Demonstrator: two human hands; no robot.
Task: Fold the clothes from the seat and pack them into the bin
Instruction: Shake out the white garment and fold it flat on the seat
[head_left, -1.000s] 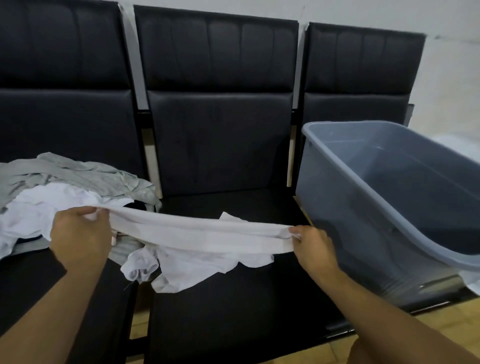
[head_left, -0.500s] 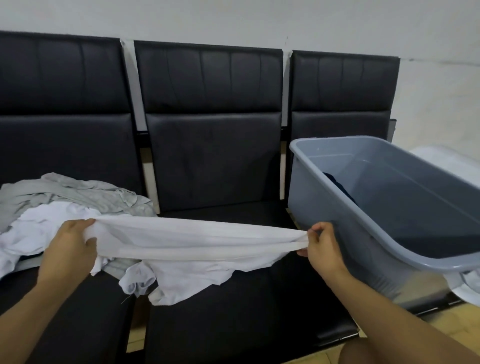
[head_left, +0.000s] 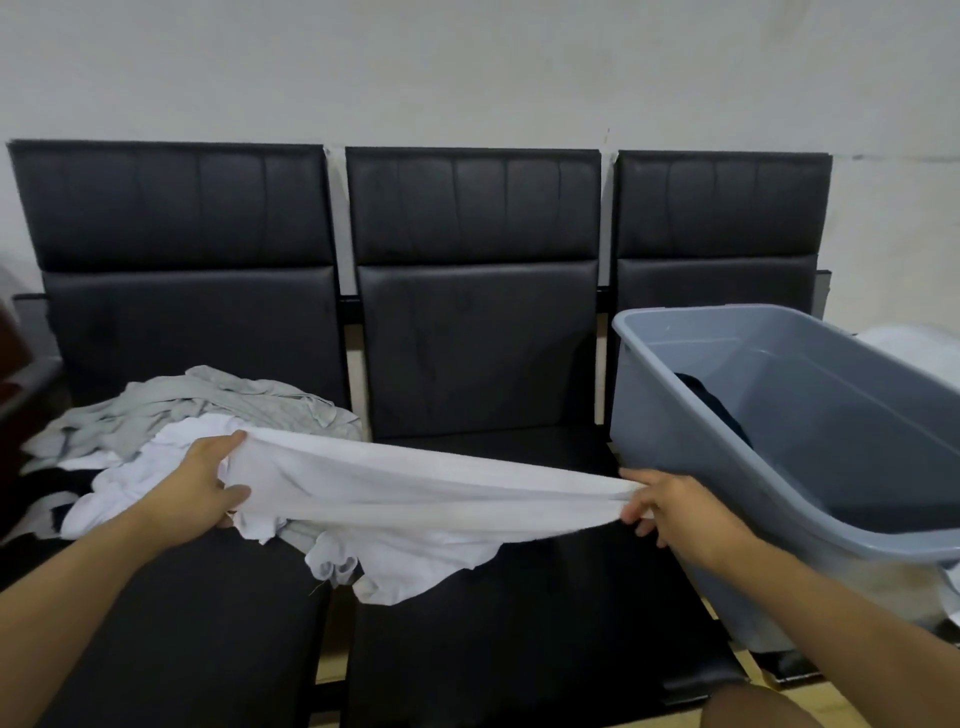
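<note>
Clothes (head_left: 171, 426) lie heaped on the leftmost seat of the black three-seat bench (head_left: 467, 353) in front of me: a crumpled grey garment (head_left: 234, 400) toward the backrest, white pieces below it, some dark fabric at the far left edge of the pile. From that heap I hold a white garment (head_left: 415, 499) stretched out level across the gap between the left and middle seats. My left hand (head_left: 200, 493) grips its left end, fingers over the top of the cloth and thumb curled in beneath, so the fabric is bunched in the fist. The loose lower part of the garment sags and rests on the front of the middle seat cushion. My right hand (head_left: 675, 512) pinches the right end, thumb and fingertips closed on a gathered corner, the cloth pulled taut between my two hands. Just beside that hand, on the rightmost seat, sits the grey plastic bin (head_left: 675, 467), tilted toward me, with a dark item (head_left: 711, 400) lying inside against its near wall. More white cloth (head_left: 904, 338) shows behind the bin at the far right.
</note>
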